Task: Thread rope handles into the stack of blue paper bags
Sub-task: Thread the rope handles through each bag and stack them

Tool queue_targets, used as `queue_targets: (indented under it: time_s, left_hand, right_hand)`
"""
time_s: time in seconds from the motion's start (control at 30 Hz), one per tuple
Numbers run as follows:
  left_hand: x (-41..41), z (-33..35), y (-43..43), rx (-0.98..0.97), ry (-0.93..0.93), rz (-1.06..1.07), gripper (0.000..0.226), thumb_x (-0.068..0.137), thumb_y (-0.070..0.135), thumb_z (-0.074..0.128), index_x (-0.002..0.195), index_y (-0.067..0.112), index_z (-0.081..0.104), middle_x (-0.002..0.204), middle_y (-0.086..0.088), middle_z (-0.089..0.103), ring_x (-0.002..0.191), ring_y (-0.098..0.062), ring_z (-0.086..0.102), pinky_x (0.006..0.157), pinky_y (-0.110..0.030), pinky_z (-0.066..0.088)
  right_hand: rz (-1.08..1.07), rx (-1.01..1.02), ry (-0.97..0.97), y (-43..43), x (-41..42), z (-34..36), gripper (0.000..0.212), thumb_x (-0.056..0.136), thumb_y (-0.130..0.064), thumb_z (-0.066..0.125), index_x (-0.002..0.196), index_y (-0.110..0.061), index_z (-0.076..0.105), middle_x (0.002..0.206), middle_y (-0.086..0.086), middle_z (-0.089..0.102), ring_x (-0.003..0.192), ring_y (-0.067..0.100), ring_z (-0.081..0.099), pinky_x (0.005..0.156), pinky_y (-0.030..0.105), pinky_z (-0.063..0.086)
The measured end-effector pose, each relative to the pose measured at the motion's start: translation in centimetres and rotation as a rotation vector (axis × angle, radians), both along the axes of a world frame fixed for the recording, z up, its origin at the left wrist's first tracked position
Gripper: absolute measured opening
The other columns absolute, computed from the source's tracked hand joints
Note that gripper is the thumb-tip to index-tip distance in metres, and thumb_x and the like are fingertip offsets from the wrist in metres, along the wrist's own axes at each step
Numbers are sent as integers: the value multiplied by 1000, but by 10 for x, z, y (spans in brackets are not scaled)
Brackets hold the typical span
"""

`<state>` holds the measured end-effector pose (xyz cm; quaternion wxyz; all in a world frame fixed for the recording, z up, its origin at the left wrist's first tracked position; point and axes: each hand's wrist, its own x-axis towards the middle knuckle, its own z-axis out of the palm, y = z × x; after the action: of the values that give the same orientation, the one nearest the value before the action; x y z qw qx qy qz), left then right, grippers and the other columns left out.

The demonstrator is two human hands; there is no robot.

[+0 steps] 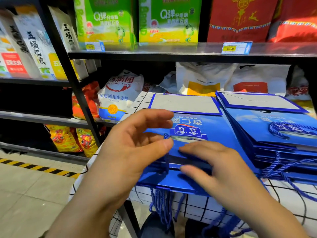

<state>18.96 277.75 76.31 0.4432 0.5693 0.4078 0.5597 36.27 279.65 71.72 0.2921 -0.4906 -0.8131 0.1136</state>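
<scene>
Head view: stack of blue paper bags (192,124) lies flat on the checked-cloth tabletop (291,194), right under both hands. Glossy blue, white logo and print upside down to the camera, grey flap folded out at the far end, beyond the fingertips.

Left hand (133,143): fingers loosely spread, thumb tip right at a blue rope handle (166,158) that pokes up through the top bag near its near-left corner. Blurred, so can't tell if it's pinching the rope or just beside it.

Right hand (221,169): fingers straight, pressed flat on the near edge of the top bag.

Hanging ropes (161,201) dangle off the tabletop's near edge, below the left wrist.

Second bag stack (274,121) sits just right of the right hand, touching the first stack, ropes trailing toward the near edge.

Edges/room: tabletop's left edge is under the left palm, with a black shelf post (82,103) and floor (34,186) further left. Flour bag (116,97) is beyond the left fingertips.
</scene>
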Motion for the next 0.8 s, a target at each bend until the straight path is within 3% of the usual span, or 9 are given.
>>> queue_targets:
  time_s: [0.17, 0.3, 0.4, 0.47, 0.57, 0.63, 0.67, 0.73, 0.8]
  left_hand:
    - [11, 3, 2, 22, -95, -101, 33, 64, 5, 61, 83, 30, 72, 94, 2, 71, 78, -9, 66, 64, -19, 53]
    - [13, -1, 4, 17, -93, -84, 29, 66, 7, 60, 88, 25, 70, 97, 4, 70, 84, -17, 68, 67, -20, 54]
    - [11, -11, 3, 79, 139, 92, 25, 68, 20, 62, 90, 30, 67, 86, 10, 70, 74, -13, 66, 64, -17, 52]
    - [11, -17, 0, 68, 292, 70, 20, 67, 31, 64, 86, 31, 67, 73, 8, 69, 65, -8, 62, 60, -15, 49]
    - [15, -29, -1, 76, 579, -13, 37, 57, 59, 59, 87, 39, 63, 76, 17, 64, 65, 1, 58, 61, -11, 43]
    - [18, -32, 2, 228, 802, 44, 36, 64, 62, 49, 84, 34, 57, 78, 15, 57, 65, -1, 52, 56, -15, 37]
    - [20, -28, 3, 266, 819, 60, 34, 68, 60, 51, 80, 29, 54, 75, 11, 55, 61, -3, 50, 54, -17, 35]
    - [24, -15, 6, 222, 652, 63, 28, 73, 46, 57, 75, 18, 55, 63, 0, 56, 50, -4, 46, 51, -20, 35]
    - [26, -1, 12, 141, 353, 20, 27, 77, 28, 67, 65, 6, 57, 51, -3, 55, 44, -7, 51, 49, -17, 40]
  right_hand:
    - [92, 69, 55, -3, -13, -1, 37, 76, -56, 46, 93, -31, 66, 93, -12, 59, 89, 15, 55, 79, 37, 47]
    - [134, 45, 329, -3, -19, 1, 17, 77, -44, 54, 77, -27, 58, 72, -11, 52, 68, 3, 50, 64, 18, 39]
    - [122, -239, 738, -5, -15, 11, 24, 77, -29, 67, 68, -10, 56, 54, 0, 52, 50, 4, 49, 52, 16, 40]
    - [95, -350, 938, -3, -10, 20, 25, 75, -22, 66, 63, -4, 56, 49, 1, 54, 45, 8, 52, 47, 14, 42]
    - [131, -349, 1067, 3, -7, 33, 16, 74, -25, 66, 61, -15, 66, 49, 3, 57, 42, 9, 53, 44, 17, 41]
    - [150, -341, 1093, 6, -7, 39, 14, 71, -27, 64, 62, -18, 69, 50, 4, 58, 43, 10, 53, 43, 17, 42]
    - [147, -331, 1064, 8, -5, 41, 16, 70, -29, 61, 64, -18, 70, 52, 4, 59, 44, 10, 54, 43, 17, 42]
    - [138, -304, 953, 9, 1, 43, 16, 73, -34, 65, 72, -20, 73, 58, 3, 63, 48, 9, 55, 45, 16, 42]
    - [147, -304, 796, 8, 12, 41, 15, 72, -36, 64, 78, -27, 74, 60, -2, 64, 50, 3, 53, 47, 11, 40]
